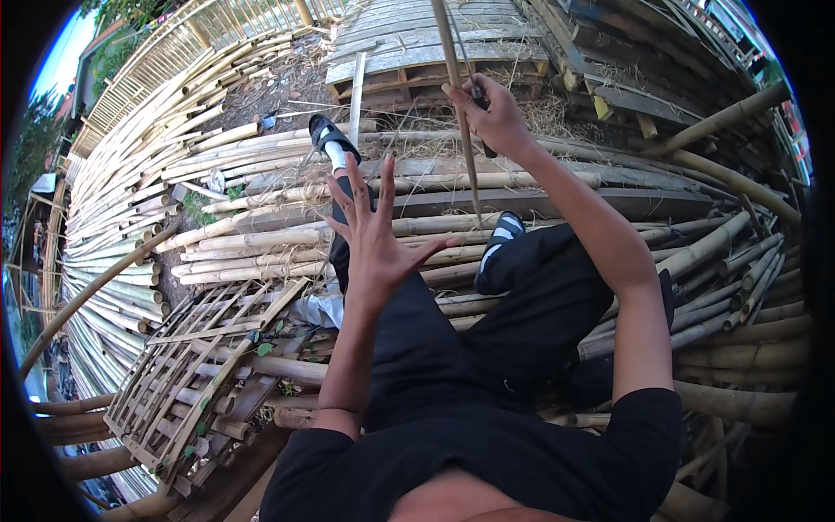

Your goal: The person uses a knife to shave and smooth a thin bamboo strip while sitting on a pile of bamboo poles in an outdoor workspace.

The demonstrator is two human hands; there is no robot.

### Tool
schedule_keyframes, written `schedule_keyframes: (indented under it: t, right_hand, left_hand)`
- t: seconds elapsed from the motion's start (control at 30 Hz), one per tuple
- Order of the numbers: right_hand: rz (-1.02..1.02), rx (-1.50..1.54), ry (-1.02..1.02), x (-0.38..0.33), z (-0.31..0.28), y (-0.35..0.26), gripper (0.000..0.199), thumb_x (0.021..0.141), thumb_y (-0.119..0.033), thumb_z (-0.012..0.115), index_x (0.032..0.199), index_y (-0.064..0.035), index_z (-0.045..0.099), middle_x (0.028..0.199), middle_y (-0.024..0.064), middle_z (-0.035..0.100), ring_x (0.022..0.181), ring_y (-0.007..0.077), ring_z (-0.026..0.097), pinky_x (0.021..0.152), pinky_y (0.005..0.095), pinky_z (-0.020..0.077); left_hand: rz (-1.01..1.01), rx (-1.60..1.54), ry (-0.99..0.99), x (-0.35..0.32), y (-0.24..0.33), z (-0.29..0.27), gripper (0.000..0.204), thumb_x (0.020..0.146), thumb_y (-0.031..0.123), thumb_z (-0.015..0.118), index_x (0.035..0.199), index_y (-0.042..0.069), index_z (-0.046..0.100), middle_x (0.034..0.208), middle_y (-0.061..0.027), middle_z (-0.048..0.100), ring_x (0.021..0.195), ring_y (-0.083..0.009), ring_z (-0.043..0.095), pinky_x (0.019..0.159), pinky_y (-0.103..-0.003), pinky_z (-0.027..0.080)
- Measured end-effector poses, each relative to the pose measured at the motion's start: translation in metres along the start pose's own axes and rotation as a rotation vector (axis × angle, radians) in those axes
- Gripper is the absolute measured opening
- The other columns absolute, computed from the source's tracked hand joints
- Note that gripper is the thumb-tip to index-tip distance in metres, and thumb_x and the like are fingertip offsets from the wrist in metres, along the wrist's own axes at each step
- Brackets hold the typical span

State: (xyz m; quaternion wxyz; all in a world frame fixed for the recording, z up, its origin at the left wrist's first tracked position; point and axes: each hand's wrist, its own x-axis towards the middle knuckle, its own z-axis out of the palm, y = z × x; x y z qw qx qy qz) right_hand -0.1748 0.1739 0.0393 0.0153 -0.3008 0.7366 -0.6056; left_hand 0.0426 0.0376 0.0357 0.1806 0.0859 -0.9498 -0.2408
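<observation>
My left hand (374,239) is raised in front of my lap with its fingers spread wide, holding nothing. Farther up and to the right, my right hand (500,117) is closed around a dark-handled knife (490,150). Its thin blade appears nearly edge-on, pointing up and away. A slender bamboo pole (461,113) stands roughly upright just left of that hand, and the right thumb lies against or very near it; exact contact is hard to tell. The pole's lower end reaches the bamboo between my feet, while its top runs out of view.
Long bamboo poles (261,239) lie in rows beneath my feet and fan out to the left. A slatted bamboo panel (187,383) rests at lower left. Wooden pallets (426,56) stand ahead, with stacked planks (635,78) at right. One bamboo pole (731,117) slants across the far right.
</observation>
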Motion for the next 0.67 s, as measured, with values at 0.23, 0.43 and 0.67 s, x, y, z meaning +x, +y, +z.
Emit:
schedule_keyframes:
  t: [0.23, 0.43, 0.67]
  right_hand:
    - [0.302, 0.559, 0.048, 0.001, -0.013, -0.007, 0.028, 0.093, -0.032, 0.059, 0.089, -0.0049, 0.052, 0.062, -0.0025, 0.043, 0.048, 0.0044, 0.037, 0.042, 0.0214, 0.0284]
    - [0.378, 0.602, 0.096, 0.001, -0.007, 0.005, 0.029, 0.092, -0.031, 0.06, 0.09, -0.0029, 0.053, 0.068, 0.0, 0.046, 0.051, 0.0059, 0.04, 0.043, 0.0222, 0.0313]
    - [0.395, 0.594, 0.056, 0.001, -0.003, 0.014, 0.031, 0.09, -0.031, 0.063, 0.088, -0.0028, 0.05, 0.07, 0.0023, 0.049, 0.052, 0.0077, 0.044, 0.042, 0.0232, 0.0337]
  left_hand:
    - [-0.176, -0.238, -0.285, -0.019, -0.008, 0.042, 0.143, 0.042, 0.07, 0.079, 0.148, 0.029, -0.008, 0.152, -0.0219, -0.018, 0.134, -0.057, -0.006, 0.098, -0.075, 0.011]
    - [-0.134, -0.62, -0.24, -0.023, -0.02, 0.058, 0.098, 0.073, 0.049, 0.073, 0.142, 0.0, 0.023, 0.137, -0.0266, 0.032, 0.128, -0.0321, 0.036, 0.099, -0.039, 0.039]
    - [-0.529, -1.056, -0.56, -0.021, -0.015, 0.046, 0.041, 0.09, 0.026, 0.064, 0.12, 0.0, 0.055, 0.087, -0.0112, 0.065, 0.074, -0.0116, 0.065, 0.07, -0.022, 0.052]
